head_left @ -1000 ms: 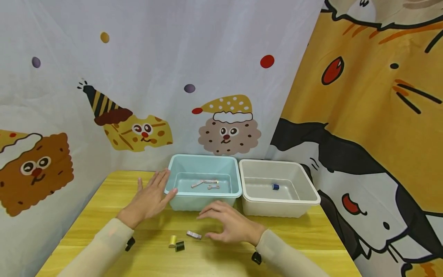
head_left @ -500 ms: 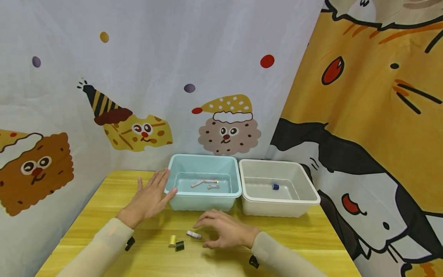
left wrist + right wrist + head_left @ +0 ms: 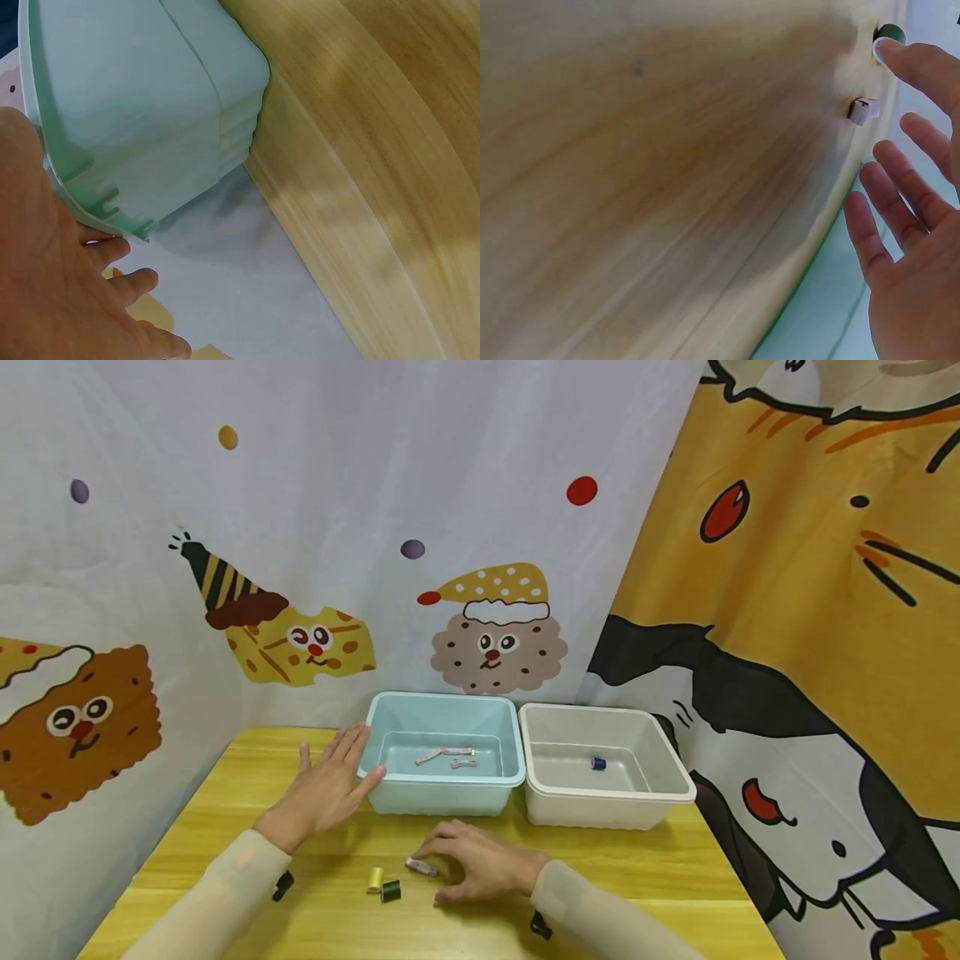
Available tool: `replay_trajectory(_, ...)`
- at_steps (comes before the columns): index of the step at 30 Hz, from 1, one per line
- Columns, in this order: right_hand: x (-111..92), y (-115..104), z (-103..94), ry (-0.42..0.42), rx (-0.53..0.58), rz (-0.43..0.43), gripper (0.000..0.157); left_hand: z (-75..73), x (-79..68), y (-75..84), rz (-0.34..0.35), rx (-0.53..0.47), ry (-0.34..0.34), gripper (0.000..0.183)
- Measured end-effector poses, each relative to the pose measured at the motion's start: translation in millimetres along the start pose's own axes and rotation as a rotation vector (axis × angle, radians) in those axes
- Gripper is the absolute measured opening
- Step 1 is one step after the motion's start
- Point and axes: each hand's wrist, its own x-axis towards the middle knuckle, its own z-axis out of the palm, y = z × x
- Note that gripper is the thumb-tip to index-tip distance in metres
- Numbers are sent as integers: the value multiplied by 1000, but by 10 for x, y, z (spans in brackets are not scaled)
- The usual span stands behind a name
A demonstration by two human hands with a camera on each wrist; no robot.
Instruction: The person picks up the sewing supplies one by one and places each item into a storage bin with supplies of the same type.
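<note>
My left hand (image 3: 318, 797) rests with straight fingers against the left rim of the light blue bin (image 3: 450, 797); the left wrist view shows its fingertips at the rim. My right hand (image 3: 487, 860) hovers low over the table, thumb and fingers spread about a small pale pinkish folded strip (image 3: 422, 867). In the right wrist view a gap shows between the fingers and the folded strip (image 3: 860, 112). A yellow thread spool (image 3: 375, 881) and a dark green thread spool (image 3: 391, 891) stand left of the strip. More pale strips (image 3: 444, 755) lie inside the blue bin.
An off-white bin (image 3: 600, 810) stands right of the blue one, with a dark blue thread spool (image 3: 598, 764) on its floor. Both bins sit at the back of the wooden table (image 3: 315, 918), before a cartoon-printed curtain (image 3: 300, 510).
My right hand has moved left and down toward the folded strip, and its fingers have come around it. My left hand stays at the blue bin's rim.
</note>
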Motion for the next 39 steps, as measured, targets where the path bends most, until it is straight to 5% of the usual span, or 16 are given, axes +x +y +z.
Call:
replay_trajectory(19, 170, 42, 78, -2, 52, 59, 74, -4, -11, 6, -3, -4, -2, 91)
replay_trajectory(31, 264, 52, 100, 61, 53, 15, 25, -18, -13, 31, -5, -5, -6, 88)
replay_trajectory(39, 254, 84, 118, 81, 73, -2, 18, -31, -24, 39, -6, -10, -6, 89)
